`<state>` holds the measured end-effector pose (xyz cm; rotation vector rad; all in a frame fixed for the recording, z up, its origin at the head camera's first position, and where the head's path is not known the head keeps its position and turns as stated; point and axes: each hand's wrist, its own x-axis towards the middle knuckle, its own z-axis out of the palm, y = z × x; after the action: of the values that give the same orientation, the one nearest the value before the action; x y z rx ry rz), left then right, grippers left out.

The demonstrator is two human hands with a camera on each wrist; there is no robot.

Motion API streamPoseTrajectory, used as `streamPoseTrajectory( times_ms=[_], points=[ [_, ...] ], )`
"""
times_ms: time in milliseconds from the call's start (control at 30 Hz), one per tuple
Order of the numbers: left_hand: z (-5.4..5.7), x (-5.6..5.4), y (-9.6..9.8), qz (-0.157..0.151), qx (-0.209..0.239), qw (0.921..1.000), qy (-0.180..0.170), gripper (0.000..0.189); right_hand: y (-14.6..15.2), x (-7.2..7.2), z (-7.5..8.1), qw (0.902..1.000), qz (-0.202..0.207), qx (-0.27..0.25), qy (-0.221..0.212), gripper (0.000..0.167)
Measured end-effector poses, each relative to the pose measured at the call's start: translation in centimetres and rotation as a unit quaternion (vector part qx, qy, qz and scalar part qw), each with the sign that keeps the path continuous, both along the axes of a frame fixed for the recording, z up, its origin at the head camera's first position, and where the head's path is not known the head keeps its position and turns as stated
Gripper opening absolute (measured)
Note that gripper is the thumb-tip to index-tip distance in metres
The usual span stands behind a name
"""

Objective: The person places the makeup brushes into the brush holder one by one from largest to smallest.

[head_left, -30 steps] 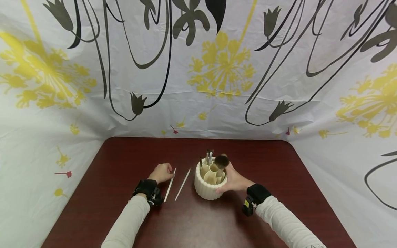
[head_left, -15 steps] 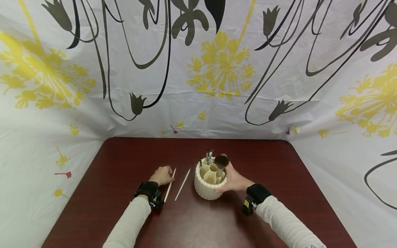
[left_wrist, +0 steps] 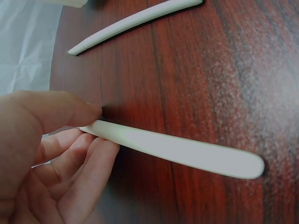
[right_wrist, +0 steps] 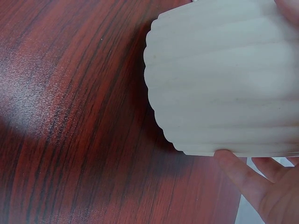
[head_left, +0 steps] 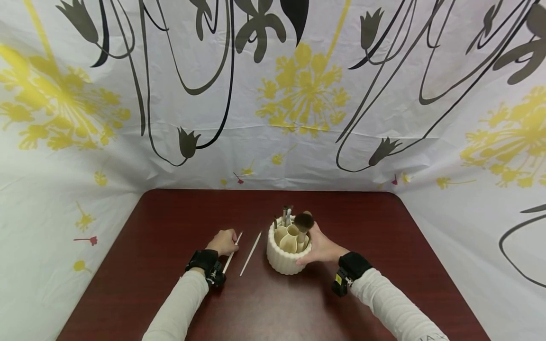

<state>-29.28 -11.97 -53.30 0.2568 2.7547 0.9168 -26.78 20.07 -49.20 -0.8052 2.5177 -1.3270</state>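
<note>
My left hand (head_left: 222, 242) pinches a slim white makeup brush (head_left: 229, 261) between thumb and fingertips. In the left wrist view, the brush's rounded handle end (left_wrist: 224, 161) points right, close over the table; its other end is hidden by the fingers. A second thin white brush (head_left: 250, 254) lies just to the right, its small tip pointing away. My right hand (head_left: 324, 248) grips the right side of a cream, ribbed brush holder (head_left: 283, 260), thumb in front and fingers behind. From the holder rise a big fluffy dark brush (head_left: 304, 221) and several thin brushes (head_left: 286, 215).
Under everything is a dark red wood-grain table (head_left: 341, 312) with rounded far corners. A white cloth (head_left: 239, 109) with yellow and grey flower prints hangs behind it and along both sides. Inside the holder are several petal-shaped compartments (head_left: 288, 244).
My left fingers have closed onto the nearer brush, whose handle end has shifted slightly left. The right hand and the holder have stayed in place.
</note>
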Motion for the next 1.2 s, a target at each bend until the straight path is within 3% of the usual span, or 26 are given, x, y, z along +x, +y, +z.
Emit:
streamPoseTrajectory(
  times_ms=[133,467,1200],
  points=[
    [0.3,-0.2,0.0,0.002,0.005,1.0,-0.007,0.015,-0.1,0.2,0.5,1.0,-0.003,0.003,-0.003,0.117],
    [1.5,-1.1,-0.1,0.003,0.03,0.9995,0.001,0.016,0.1,-0.1,-0.1,0.9997,-0.007,0.019,0.01,0.114],
    [5.9,-2.2,2.0,0.006,0.07,0.9925,0.101,0.02,0.1,-0.2,-0.4,0.9997,-0.006,0.017,0.017,0.115]
  ],
)
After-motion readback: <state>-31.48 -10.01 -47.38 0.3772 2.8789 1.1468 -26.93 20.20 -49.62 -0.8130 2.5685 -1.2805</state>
